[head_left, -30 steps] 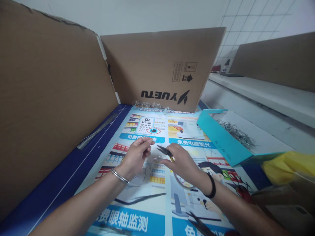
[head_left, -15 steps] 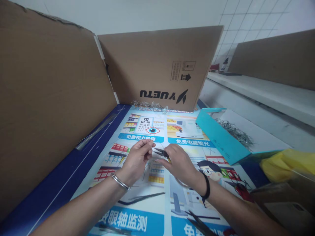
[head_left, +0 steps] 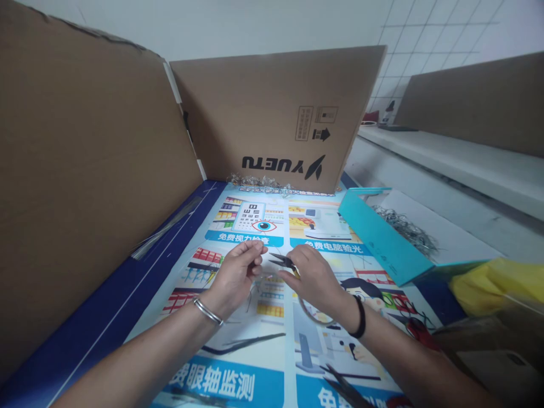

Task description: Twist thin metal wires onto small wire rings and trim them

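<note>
My left hand [head_left: 238, 273] is closed in a pinch, thumb against forefinger, above the printed mat [head_left: 242, 348]. What the fingertips hold is too thin to make out, though a faint pale strand shows below the hand. My right hand [head_left: 315, 279] is wrapped round small pliers [head_left: 282, 260] with black jaws and a yellowish handle. The jaws point left toward my left fingertips, with a small gap between. A bundle of thin dark wires [head_left: 255, 341] lies on the mat nearer to me.
A turquoise box [head_left: 374, 243] at right holds tangled wire pieces [head_left: 406, 231]. Clear plastic bits [head_left: 259, 182] lie along the upright cardboard [head_left: 272, 113]. Dark blades [head_left: 344, 388] lie at the front edge. Clear strips [head_left: 168, 229] rest at left, a yellow bag [head_left: 493, 283] at right.
My right hand and the pliers have shifted slightly right, so the jaws are a little farther from my left fingertips. My left hand has barely moved.
</note>
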Demonstrator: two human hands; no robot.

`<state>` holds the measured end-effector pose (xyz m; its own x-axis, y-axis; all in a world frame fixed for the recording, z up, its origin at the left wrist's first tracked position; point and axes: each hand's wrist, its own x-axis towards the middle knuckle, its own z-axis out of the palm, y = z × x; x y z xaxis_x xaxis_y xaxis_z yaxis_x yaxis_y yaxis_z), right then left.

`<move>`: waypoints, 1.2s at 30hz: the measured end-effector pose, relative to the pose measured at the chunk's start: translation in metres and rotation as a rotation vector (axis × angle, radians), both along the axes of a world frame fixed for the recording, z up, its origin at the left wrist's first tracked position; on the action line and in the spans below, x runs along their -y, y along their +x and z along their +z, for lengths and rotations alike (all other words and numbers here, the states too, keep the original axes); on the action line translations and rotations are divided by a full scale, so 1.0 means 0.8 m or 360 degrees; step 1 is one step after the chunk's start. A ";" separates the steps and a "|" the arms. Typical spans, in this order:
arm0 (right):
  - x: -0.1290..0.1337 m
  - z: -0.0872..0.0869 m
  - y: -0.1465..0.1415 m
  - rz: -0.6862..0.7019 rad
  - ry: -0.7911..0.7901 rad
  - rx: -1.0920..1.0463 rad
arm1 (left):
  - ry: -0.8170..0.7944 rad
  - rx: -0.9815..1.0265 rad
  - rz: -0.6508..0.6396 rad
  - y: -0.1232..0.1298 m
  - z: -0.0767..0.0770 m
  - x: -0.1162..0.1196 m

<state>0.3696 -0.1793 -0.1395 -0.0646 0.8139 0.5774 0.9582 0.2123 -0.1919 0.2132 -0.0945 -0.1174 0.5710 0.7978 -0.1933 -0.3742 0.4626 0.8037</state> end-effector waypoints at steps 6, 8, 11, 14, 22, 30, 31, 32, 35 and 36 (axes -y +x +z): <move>-0.007 -0.008 0.021 0.0103 0.0066 -0.0061 | -0.0152 0.0025 -0.0049 0.000 -0.003 -0.004; -0.009 -0.009 0.026 0.0146 0.0095 -0.0113 | -0.0177 0.0029 -0.0079 0.000 -0.004 -0.005; -0.010 -0.006 0.029 0.0195 0.0149 -0.0160 | -0.0195 0.0047 -0.0100 0.001 -0.007 -0.005; -0.010 -0.002 0.030 0.0202 0.0184 -0.0169 | -0.0230 0.0053 -0.0162 0.001 -0.009 -0.004; -0.013 -0.005 0.035 0.0165 0.0199 -0.0241 | -0.0240 -0.0006 -0.0448 0.003 -0.010 0.004; -0.011 0.010 0.037 0.0164 -0.0097 -0.0362 | -0.0178 -0.0044 -0.0697 0.001 -0.014 0.005; -0.010 0.016 0.040 0.0139 -0.0211 -0.0368 | -0.0158 -0.0054 -0.0701 0.001 -0.014 0.004; -0.008 0.023 0.042 0.0124 -0.0335 -0.0365 | -0.0137 -0.0068 -0.0713 0.001 -0.014 0.003; -0.002 0.042 0.052 0.0148 -0.0634 -0.0320 | -0.0071 -0.0130 -0.0751 0.000 -0.013 -0.001; 0.000 0.046 0.055 0.0170 -0.0707 -0.0308 | -0.0049 -0.0147 -0.0765 -0.001 -0.013 -0.003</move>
